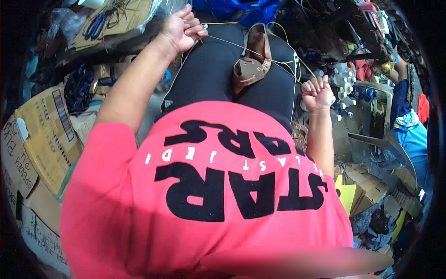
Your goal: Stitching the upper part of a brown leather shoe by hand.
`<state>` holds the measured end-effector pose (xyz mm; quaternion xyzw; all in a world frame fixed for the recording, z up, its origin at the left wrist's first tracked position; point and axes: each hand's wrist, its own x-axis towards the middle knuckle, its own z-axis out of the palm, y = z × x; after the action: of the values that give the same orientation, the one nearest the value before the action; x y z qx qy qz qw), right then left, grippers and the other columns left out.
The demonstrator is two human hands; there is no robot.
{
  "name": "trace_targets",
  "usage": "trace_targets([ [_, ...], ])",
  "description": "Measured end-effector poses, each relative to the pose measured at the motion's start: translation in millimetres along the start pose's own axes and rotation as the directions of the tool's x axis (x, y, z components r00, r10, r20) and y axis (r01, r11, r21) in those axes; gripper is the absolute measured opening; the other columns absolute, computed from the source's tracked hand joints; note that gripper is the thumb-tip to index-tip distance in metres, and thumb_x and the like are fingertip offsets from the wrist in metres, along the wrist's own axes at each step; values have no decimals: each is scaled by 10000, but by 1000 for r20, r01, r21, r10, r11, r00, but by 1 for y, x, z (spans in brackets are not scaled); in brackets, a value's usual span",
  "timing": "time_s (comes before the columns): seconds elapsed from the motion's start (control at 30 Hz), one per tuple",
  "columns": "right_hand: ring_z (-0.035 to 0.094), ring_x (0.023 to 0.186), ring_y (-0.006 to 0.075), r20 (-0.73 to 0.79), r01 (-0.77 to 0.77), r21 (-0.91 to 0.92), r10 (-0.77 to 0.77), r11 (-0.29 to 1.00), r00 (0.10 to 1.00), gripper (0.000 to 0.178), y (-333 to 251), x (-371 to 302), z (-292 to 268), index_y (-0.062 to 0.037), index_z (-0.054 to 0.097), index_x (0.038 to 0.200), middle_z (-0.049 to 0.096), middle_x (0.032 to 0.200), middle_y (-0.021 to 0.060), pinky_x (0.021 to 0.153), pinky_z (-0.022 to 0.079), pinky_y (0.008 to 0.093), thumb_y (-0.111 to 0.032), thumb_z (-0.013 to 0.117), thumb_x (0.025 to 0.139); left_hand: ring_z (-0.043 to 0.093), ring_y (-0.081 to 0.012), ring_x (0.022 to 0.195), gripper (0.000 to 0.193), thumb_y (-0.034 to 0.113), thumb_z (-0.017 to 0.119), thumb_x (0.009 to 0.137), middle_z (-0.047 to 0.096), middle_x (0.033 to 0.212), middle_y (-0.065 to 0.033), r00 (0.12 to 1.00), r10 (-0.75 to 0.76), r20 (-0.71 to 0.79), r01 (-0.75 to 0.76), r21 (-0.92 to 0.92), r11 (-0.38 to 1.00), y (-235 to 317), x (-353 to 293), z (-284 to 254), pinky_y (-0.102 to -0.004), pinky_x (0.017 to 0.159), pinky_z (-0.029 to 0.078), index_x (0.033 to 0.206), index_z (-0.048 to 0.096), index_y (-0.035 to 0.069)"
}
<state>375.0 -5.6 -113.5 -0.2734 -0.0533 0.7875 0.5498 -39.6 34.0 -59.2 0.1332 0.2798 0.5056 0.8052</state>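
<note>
The shoe upper (252,58) looks like matt brown leather — smooth outside, paler and rougher at the lining. The thread (232,44) is thin, pale cord. Black trousers (209,69) are matt cloth; the boxes (44,135) are dull, creased cardboard.

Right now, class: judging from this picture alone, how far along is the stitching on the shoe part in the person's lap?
Done: thread already runs through the brown shoe upper lying across the lap. In hand: the left hand and the right hand, a closed fist, pull the thread taut to opposite sides. Left: the piece is an open upper with no sole visible; how many stitches remain cannot be told.
</note>
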Motion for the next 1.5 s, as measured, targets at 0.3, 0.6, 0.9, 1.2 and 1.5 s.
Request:
trace_targets([
  [0.3, 613, 831, 195, -491, -394, -771, -73, 501, 868, 513, -25, -47, -60, -53, 407, 1354, 614, 1079, 112, 749, 467, 321, -189, 594, 896, 627, -199, 854, 388, 346, 463, 952, 657, 1003, -135, 894, 264, -362, 182, 832, 524, 44, -26, -40, -365, 783, 483, 837, 642, 23],
  [0.6, 430, 684, 97, 433, 449, -854, 117, -264, 894, 629, 19, 25, 146, -129, 457, 1348, 469, 748, -4, 616, 409, 253, -220, 722, 785, 618, -336, 852, 607, 452, 754, 668, 521, 1019, -149, 916, 17, 401, -301, 713, -633, -89, -60, 108, -394, 760, 512, 1057, 530, 43],
  [0.9, 565, 771, 80, 21, 143, -875, 259, -463, 966, 241, 15, 40, 136, 13, 622, 867, 637, 814, 31, 712, 470, 250, -208, 704, 816, 594, -275, 871, 370, 211, 742, 671, 566, 928, -84, 740, 12, 673, -526, 589, -613, -86, -43, 63, -389, 747, 467, 984, 590, 85],
  [1.2, 547, 816, 105, -58, -11, -939, -129, 343, 990, 269, -28, -10, 33, -86, 608, 1063, 606, 882, 18, 737, 437, 236, -257, 642, 859, 570, -261, 923, 411, 154, 762, 630, 594, 957, -59, 735, -6, 678, -565, 609, -557, -91, -48, 45, -382, 802, 435, 1013, 618, 114],
  [1.5, 581, 1053, 275, 170, -85, -814, -376, -574, 911, 561, -75, -58, -10, -67, 521, 1281, 598, 1126, 199, 911, 440, 331, -326, 674, 807, 579, -244, 921, 438, 183, 765, 630, 595, 974, -62, 727, 14, 686, -532, 576, -621, -94, -51, 48, -371, 797, 431, 1032, 613, 99],
])
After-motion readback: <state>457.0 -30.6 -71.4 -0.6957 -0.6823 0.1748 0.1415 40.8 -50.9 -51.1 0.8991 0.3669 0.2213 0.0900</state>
